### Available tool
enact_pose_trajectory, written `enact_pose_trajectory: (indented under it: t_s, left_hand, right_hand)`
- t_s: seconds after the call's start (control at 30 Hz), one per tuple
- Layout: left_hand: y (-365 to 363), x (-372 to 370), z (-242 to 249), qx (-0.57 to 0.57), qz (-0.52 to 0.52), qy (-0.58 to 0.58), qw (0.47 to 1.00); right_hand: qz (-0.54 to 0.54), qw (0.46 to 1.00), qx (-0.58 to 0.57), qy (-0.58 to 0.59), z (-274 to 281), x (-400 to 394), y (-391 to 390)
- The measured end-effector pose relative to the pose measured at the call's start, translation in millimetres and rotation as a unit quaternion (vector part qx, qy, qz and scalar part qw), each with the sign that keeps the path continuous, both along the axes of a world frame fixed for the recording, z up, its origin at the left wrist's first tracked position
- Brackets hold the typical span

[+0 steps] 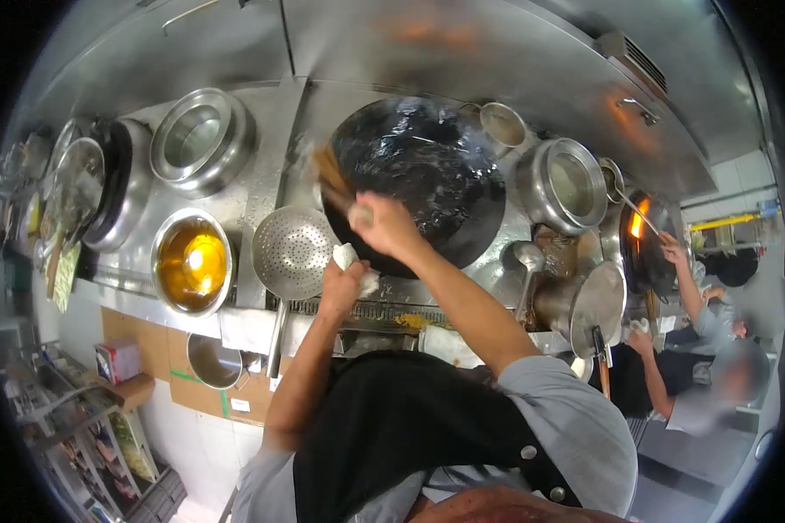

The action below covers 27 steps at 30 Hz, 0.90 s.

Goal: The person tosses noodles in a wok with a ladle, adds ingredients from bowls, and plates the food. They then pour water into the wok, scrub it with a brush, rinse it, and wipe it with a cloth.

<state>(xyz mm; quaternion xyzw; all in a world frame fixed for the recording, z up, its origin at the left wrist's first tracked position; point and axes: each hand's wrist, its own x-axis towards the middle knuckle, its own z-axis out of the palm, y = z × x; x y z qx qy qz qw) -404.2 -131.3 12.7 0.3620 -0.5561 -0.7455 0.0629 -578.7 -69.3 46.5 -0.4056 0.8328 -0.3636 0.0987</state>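
Observation:
A large dark wok (484, 205) with shiny wet-looking contents sits on the range in front of me. My right hand (385, 227) is closed around the handle of a bamboo wok brush (333, 170), whose motion-blurred bristles lie over the wok's left side. Down at the near left rim, my left hand (344, 283) grips a folded white cloth (346, 256), fingers wrapped round it. Just left of that hand rests a perforated strainer (292, 248), its handle pointing toward me.
A bowl of amber liquid (192, 263) stands left of the strainer, with nested metal pots (190, 139) behind. Right of the wok are a ladle (529, 261), a lidded-looking pot (576, 187) and a tilted steel pan (597, 305). Another person (698, 349) works by a flaming wok (650, 235).

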Motion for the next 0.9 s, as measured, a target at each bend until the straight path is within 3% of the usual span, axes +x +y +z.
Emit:
enact_pose_trajectory:
  t_s: [0.03,0.13,0.17,0.2,0.23,0.3,0.37,0.47,0.53,0.6,0.7,0.73,0.77,0.83,0.87,0.9]
  left_hand:
    - [0,1,5,-0.032,-0.008,-0.013,0.999]
    - [12,1,38,0.037,0.048,-0.009,0.998]
    - [15,-2,25,0.044,0.083,0.006,0.996]
    - [16,-4,28,0.073,0.081,-0.003,0.994]
    - [15,-9,33,0.102,0.083,-0.011,0.991]
    - [7,-16,9,0.116,0.07,0.0,0.991]
    - [10,-19,6,0.101,0.061,0.025,0.993]
    - [20,-21,-26,0.083,0.057,0.061,0.993]
    - [29,-22,-36,0.096,0.051,0.059,0.992]
    - [38,-26,-27,0.102,0.109,0.076,0.986]
    - [25,-20,-26,0.021,0.141,0.063,0.988]
    - [4,-22,-38,0.006,0.143,0.08,0.986]
    - [-27,-21,-61,-0.098,0.066,0.101,0.988]
    - [-67,-6,-58,-0.126,0.017,0.113,0.986]
    - [-83,-9,-34,-0.056,0.049,0.113,0.991]
    - [-108,-13,-34,-0.073,0.028,0.113,0.991]
  right_hand:
    - [0.034,0.998,-0.044,-0.008,-1,12,30]
    - [0.143,0.974,0.17,-0.045,7,-16,134]
    - [0.167,0.955,0.24,-0.058,18,-30,168]
    - [0.206,0.95,0.231,-0.047,17,-67,200]
    - [0.218,0.923,0.297,-0.113,43,-105,211]
    - [0.139,0.905,0.386,-0.109,128,-141,219]
    - [0.071,0.931,0.359,-0.015,162,-152,229]
    - [-0.021,0.988,0.151,-0.002,189,-112,249]
    - [-0.118,0.992,0.034,0.016,149,-78,259]
    - [-0.204,0.975,-0.082,0.039,74,-43,270]
    - [-0.284,0.955,-0.019,-0.087,-11,0,309]
    - [-0.285,0.954,-0.03,-0.089,1,18,308]
    - [-0.29,0.951,-0.039,-0.098,24,54,307]
    - [-0.32,0.944,-0.016,-0.073,47,124,314]
    - [-0.343,0.938,-0.022,-0.048,39,147,320]
    - [-0.363,0.931,-0.027,-0.024,26,170,331]
